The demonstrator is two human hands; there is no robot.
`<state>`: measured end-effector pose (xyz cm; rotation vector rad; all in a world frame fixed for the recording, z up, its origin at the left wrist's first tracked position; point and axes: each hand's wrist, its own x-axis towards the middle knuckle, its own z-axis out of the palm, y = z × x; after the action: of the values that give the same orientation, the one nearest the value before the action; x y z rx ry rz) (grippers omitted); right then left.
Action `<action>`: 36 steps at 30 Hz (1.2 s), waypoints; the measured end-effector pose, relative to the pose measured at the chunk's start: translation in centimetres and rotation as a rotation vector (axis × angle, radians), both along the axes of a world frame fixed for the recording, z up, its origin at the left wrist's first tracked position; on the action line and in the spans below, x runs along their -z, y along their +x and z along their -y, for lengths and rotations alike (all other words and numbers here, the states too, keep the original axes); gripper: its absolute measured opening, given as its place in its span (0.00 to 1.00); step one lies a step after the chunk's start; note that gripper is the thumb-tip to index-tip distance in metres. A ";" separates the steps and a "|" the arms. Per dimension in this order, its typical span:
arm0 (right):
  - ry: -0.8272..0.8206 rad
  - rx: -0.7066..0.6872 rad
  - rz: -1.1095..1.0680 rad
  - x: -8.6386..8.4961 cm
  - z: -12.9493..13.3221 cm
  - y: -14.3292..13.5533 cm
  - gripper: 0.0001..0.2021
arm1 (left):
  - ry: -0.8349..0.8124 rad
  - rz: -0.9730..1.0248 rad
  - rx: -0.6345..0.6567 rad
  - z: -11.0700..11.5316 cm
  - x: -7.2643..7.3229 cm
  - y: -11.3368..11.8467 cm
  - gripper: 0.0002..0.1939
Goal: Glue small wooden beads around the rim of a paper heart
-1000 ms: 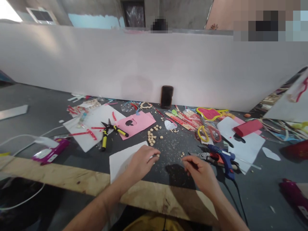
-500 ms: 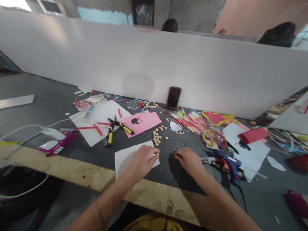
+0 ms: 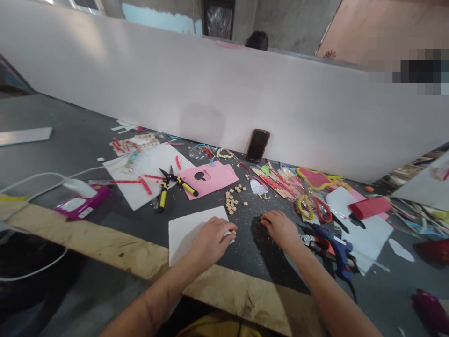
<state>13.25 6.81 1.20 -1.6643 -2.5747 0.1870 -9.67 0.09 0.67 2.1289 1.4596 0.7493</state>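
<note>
My left hand (image 3: 212, 238) rests over the right part of a white sheet (image 3: 182, 231), thumb and fingers pinched around something small and pale that I cannot make out. To its right, my right hand (image 3: 278, 227) is low over the dark tabletop, its fingers curled together; whether they hold anything is hidden. Small wooden beads (image 3: 230, 201) lie in a curved cluster just beyond my left hand. A cut white paper piece with drawn lines (image 3: 258, 187) lies beyond my right hand, near some crumbs.
Yellow-handled pliers (image 3: 163, 194) lie beside pink paper (image 3: 217, 180) at the left. A phone (image 3: 257, 146) leans on the white partition (image 3: 224, 84). Scissors (image 3: 314, 209), a blue glue gun (image 3: 338, 250) and a red roll (image 3: 370, 207) are at the right. A purple power strip (image 3: 84, 203) sits far left.
The view has shifted slightly. My left hand has turned a little, with its fingers still pinched. My right hand stays low over the table, fingers curled.
</note>
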 end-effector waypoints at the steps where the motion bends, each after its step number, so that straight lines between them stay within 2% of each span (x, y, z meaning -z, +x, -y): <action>1: 0.009 0.004 0.001 0.1 0.0 -0.2 0.07 | 0.001 -0.005 0.005 0.0 0.0 0.0 0.09; 4: 0.040 0.027 -0.026 -0.4 -0.3 -0.1 0.07 | 0.020 -0.013 0.026 0.2 0.2 0.1 0.09; 8: 0.085 0.105 -0.138 -2.3 0.1 1.3 0.08 | 0.044 -0.050 0.061 0.1 0.4 0.0 0.10; 11: 0.093 0.159 -0.238 -3.6 1.8 2.5 0.06 | 0.059 -0.107 0.092 -0.4 0.1 0.1 0.10; 13: 0.084 0.172 -0.288 -3.9 3.3 3.1 0.06 | 0.069 -0.145 0.109 -1.0 -0.2 0.3 0.10; 17: 0.015 0.212 -0.431 -2.9 6.2 4.2 0.07 | 0.067 -0.226 0.170 -2.8 -0.7 1.0 0.11; 21: -0.037 0.283 -0.579 -1.5 7.7 5.0 0.10 | 0.085 -0.326 0.189 -4.9 -0.6 1.6 0.10; 27: -0.045 0.292 -0.604 -1.3 7.9 4.4 0.11 | 0.102 -0.389 0.125 -8.0 -0.5 3.0 0.16; 36: -0.109 0.243 -0.762 -1.0 7.9 3.4 0.09 | 0.085 -0.390 0.086 -12.0 -0.2 8.5 0.11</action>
<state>16.62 -1.04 2.16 -1.5138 -1.8136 0.7801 -1.21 12.11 0.84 2.4892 1.5318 0.3827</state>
